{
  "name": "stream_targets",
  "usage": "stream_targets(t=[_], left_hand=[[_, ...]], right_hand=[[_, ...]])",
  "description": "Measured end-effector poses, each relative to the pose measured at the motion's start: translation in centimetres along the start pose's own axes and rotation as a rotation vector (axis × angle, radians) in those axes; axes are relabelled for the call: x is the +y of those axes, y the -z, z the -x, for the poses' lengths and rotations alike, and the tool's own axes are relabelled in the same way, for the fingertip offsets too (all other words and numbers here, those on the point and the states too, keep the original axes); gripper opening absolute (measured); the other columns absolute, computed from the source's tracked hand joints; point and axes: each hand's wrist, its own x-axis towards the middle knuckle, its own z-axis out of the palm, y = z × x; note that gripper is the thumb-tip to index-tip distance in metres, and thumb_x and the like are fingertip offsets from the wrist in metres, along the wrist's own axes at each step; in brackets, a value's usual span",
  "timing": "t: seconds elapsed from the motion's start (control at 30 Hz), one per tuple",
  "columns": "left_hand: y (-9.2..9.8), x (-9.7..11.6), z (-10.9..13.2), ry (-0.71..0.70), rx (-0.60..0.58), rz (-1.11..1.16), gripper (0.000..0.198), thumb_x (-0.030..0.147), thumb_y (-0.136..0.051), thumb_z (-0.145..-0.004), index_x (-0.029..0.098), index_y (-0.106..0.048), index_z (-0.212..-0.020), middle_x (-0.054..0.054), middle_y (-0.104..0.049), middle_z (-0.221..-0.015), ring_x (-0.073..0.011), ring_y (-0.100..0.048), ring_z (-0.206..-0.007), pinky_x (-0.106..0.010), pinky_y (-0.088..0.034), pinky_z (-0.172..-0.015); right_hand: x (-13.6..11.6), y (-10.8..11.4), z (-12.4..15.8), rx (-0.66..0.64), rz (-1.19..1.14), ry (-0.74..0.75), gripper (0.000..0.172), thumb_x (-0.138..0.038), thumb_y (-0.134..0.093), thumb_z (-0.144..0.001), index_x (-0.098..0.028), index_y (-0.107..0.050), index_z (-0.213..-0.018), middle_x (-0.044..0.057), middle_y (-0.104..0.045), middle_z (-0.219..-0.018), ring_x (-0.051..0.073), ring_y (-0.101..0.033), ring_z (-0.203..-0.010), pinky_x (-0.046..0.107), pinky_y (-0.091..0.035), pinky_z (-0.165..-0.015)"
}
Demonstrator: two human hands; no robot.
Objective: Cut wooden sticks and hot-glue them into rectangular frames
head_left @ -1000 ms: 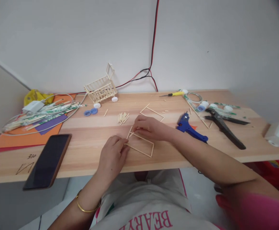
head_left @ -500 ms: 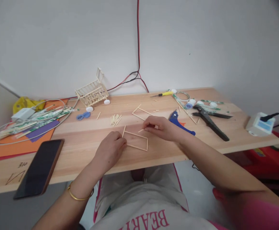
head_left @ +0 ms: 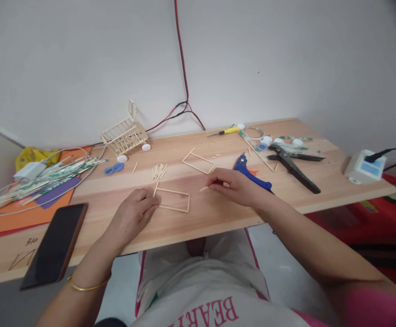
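Observation:
My left hand (head_left: 134,213) is closed on the left end of a rectangular stick frame (head_left: 173,191) lying on the table. In the fingertips of my right hand (head_left: 230,186) is a short thin stick (head_left: 203,188), held low over the wood to the right of that frame. Behind, a second stick frame (head_left: 198,156) lies flat. A small pile of short sticks (head_left: 158,171) is beyond my left hand. The blue glue gun (head_left: 250,172) rests just past my right hand.
A stick-built cart (head_left: 124,136) stands at the back left. Bagged sticks (head_left: 55,175) and a phone (head_left: 56,243) are at the left. Black cutters (head_left: 296,170), a roll of tape (head_left: 253,132), a yellow-handled tool (head_left: 230,130) and a white power box (head_left: 364,168) are toward the right.
My left hand and the rectangular frame have moved left, widening the distance to my right hand. The short stick remains in my right fingertips. The view has shifted slightly.

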Motion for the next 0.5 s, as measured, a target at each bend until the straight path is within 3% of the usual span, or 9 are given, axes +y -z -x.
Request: stream_targets(t=[0.1,0.23,0.37,0.5], left_hand=[[0.2,0.2,0.5,0.019,0.01,0.026,0.023,0.021,-0.042,-0.087,0.02,-0.062,-0.097,-0.006,-0.057,-0.088,-0.0171,-0.054,-0.083,-0.028,-0.044,-0.073],[0.4,3.9,0.6,0.133,0.122,0.195,0.018,0.025,-0.048,-0.085,0.019,-0.062,-0.095,-0.006,-0.061,-0.087,-0.0162,-0.057,-0.083,-0.027,-0.045,-0.074],[-0.3,8.4,0.1,0.268,0.031,0.478,0.012,0.028,-0.055,-0.081,0.021,-0.063,-0.087,-0.001,-0.065,-0.081,-0.0127,-0.059,-0.073,-0.023,-0.045,-0.066],[-1.4,9.7,-0.3,0.435,-0.007,0.649,0.012,0.028,-0.056,-0.079,0.019,-0.063,-0.082,0.0,-0.066,-0.076,-0.0131,-0.059,-0.07,-0.022,-0.045,-0.063]], right_hand=[[-1.0,-0.5,0.4,-0.029,0.035,0.056,0.013,-0.022,-0.046,-0.088,-0.018,-0.059,-0.089,0.004,-0.061,-0.085,0.014,-0.055,-0.08,0.026,-0.043,-0.071],[-3.3,-1.7,0.7,-0.115,0.062,0.147,0.017,-0.019,-0.042,-0.09,-0.018,-0.059,-0.091,0.006,-0.059,-0.09,0.014,-0.055,-0.085,0.026,-0.044,-0.076],[-5.4,-3.1,0.9,-0.215,0.107,0.204,0.019,-0.019,-0.04,-0.092,-0.017,-0.058,-0.099,0.008,-0.056,-0.097,0.015,-0.054,-0.09,0.027,-0.044,-0.081],[-6.2,-3.9,1.1,-0.231,0.14,0.15,0.017,-0.022,-0.041,-0.092,-0.017,-0.057,-0.096,0.006,-0.058,-0.095,0.015,-0.054,-0.089,0.028,-0.045,-0.078]])
